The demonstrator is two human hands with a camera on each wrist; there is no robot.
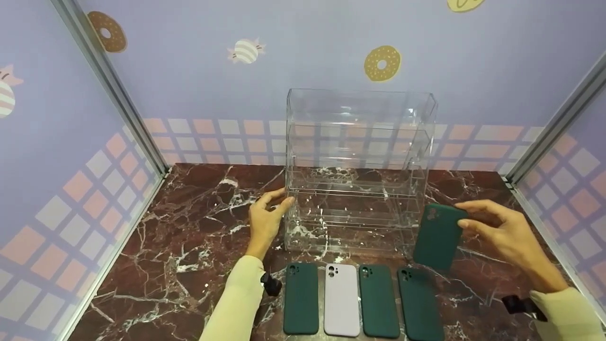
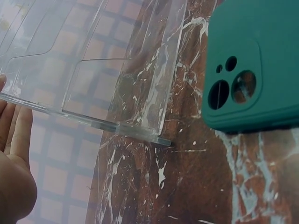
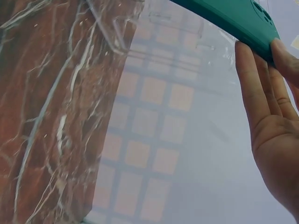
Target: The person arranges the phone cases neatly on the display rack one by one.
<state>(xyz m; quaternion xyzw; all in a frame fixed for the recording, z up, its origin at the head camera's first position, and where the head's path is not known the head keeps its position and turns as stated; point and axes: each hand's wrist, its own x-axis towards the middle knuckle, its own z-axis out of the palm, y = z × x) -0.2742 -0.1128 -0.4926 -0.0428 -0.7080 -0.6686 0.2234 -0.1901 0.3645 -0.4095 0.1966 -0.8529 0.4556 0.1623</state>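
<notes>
A clear tiered rack [image 1: 357, 191] stands upright on the marbled surface, its shelves stepping up toward the back wall. At its left side my left hand [image 1: 267, 215] holds the edge, thumb toward the front and fingers behind the panel [image 2: 84, 120]. My right hand [image 1: 506, 234] pinches a dark green phone case [image 1: 439, 237] by its upper right edge, thumb on the camera-hole face and fingers behind. This case is raised and tilted beside the rack's lower right corner. In the right wrist view, the held case [image 3: 229, 18] shows at the top.
Before the rack lie several phone cases in a row: a green one [image 1: 301, 303] at left, a pale lilac one [image 1: 342, 305], then two more green ones [image 1: 380, 305]. Patterned panels [image 1: 199, 85] enclose the back and both sides, with metal posts [image 1: 109, 80] at the corners.
</notes>
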